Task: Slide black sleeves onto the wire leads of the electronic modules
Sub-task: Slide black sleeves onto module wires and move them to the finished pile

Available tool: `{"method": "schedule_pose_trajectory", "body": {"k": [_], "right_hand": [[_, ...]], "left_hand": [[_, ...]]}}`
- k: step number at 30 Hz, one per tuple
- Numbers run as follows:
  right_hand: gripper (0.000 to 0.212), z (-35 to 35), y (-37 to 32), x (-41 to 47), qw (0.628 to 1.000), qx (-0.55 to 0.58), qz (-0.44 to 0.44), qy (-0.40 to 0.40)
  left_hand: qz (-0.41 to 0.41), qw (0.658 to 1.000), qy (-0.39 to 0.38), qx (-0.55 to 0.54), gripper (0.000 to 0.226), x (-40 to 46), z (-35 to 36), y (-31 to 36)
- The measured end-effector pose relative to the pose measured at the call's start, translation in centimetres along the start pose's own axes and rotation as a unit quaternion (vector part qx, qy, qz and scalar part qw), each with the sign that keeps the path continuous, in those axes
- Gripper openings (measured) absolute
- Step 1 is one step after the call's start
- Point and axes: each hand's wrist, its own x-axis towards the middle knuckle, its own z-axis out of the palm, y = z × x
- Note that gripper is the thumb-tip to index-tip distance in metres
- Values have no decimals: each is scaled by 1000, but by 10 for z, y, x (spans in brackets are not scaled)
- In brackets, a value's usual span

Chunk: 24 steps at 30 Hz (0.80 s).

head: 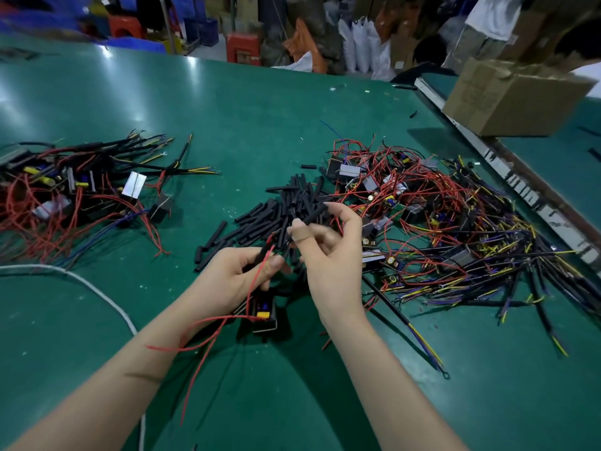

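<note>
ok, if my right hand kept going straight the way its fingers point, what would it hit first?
Probably the loose pile of black sleeves just beyond the right hand, which already pinches one sleeve; depth is hard to judge from this single view.

Green tabletop [227,102], glossy, with light glare at the far left. Loose heap of short black sleeves [276,213] at its centre, a few strays trailing toward the near left. Right of the heap: a tangled pile of modules [406,203] with red, yellow and blue-purple leads, spreading toward the tabletop's right edge. Far left: a second pile of modules [74,190], several leads there covered in black. White cord [97,291] curves across the near left. One lone sleeve [308,166] lies apart behind the heap. Cardboard box [517,99] at the far right. Small scraps and specks scattered over the surface.
</note>
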Motion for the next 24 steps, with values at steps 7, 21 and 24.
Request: {"method": "schedule_pose_trajectory", "body": {"k": [7,21,24], "right_hand": [[44,3,0,-4,998,-61,-27,-6],[48,0,0,-8,974,-193,-113,-26],[44,4,3,-10,974,-204,-94,-41]], "left_hand": [[2,1000,27,-15,27,0,5,7],[4,994,88,-63,45,2,9,-5],[20,994,106,-24,41,3,9,-8]]}}
